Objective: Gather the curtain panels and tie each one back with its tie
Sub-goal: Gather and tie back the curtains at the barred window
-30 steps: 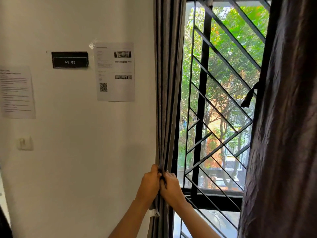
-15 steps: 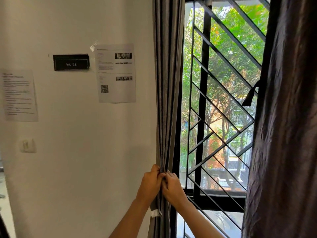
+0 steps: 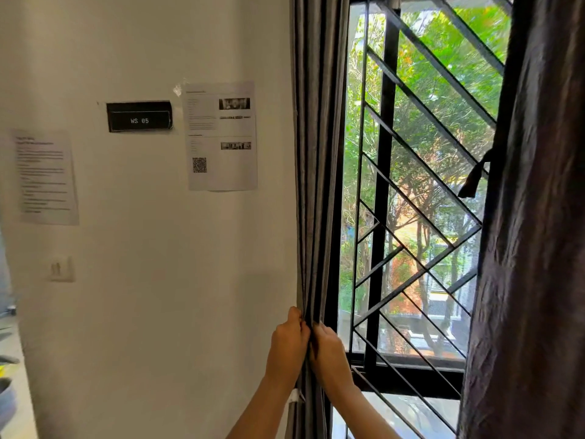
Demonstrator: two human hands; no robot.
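- Over the last second, the left hand (image 3: pixel 286 346) and right hand (image 3: pixel 329 353) barely moved, staying clamped together on the gathered left panel (image 3: pixel 313 185) at the window's (image 3: pixel 381 198) left edge.
- No tie showed around it, so tying likely remained.

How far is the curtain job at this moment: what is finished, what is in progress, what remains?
Done: the grey pleated curtain panel on the left is gathered into a narrow bundle. In hand: the left hand and right hand grip it low down; no tie shows round it. Left: the dark brown curtain panel on the right hangs loose, a dark fabric strip, probably its tie, dangling beside it.
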